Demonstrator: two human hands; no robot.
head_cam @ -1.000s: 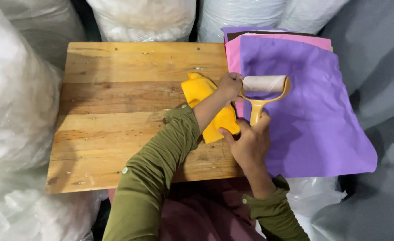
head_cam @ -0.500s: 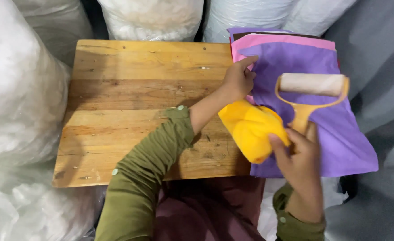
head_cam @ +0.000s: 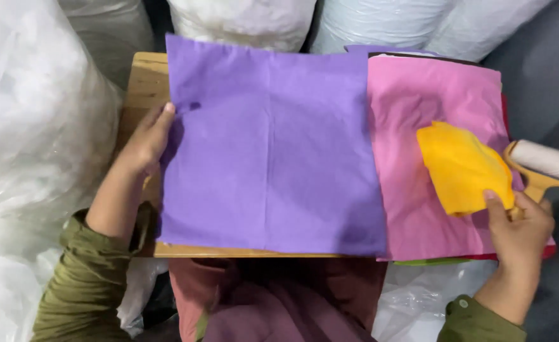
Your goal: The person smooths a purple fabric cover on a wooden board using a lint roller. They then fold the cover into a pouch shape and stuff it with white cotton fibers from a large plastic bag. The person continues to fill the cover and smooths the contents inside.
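A purple cloth [head_cam: 270,145] lies spread flat over the wooden table [head_cam: 143,76]. My left hand [head_cam: 145,140] rests on the cloth's left edge, fingers flat. To the right sits a stack of cloths with a pink cloth [head_cam: 431,95] on top. My right hand [head_cam: 515,227] grips a yellow-handled lint roller [head_cam: 546,166] together with a folded yellow cloth [head_cam: 462,168], both held over the pink cloth's right side.
Large white plastic-wrapped bags [head_cam: 32,126] crowd the left side and the back [head_cam: 381,22]. A grey surface [head_cam: 546,69] lies at the far right. Red and green cloth edges [head_cam: 431,261] peek from under the pink one.
The purple cloth has been pulled left off the stack and spread across the table, uncovering the pink cloth. My right hand carried the roller and yellow cloth to the right.
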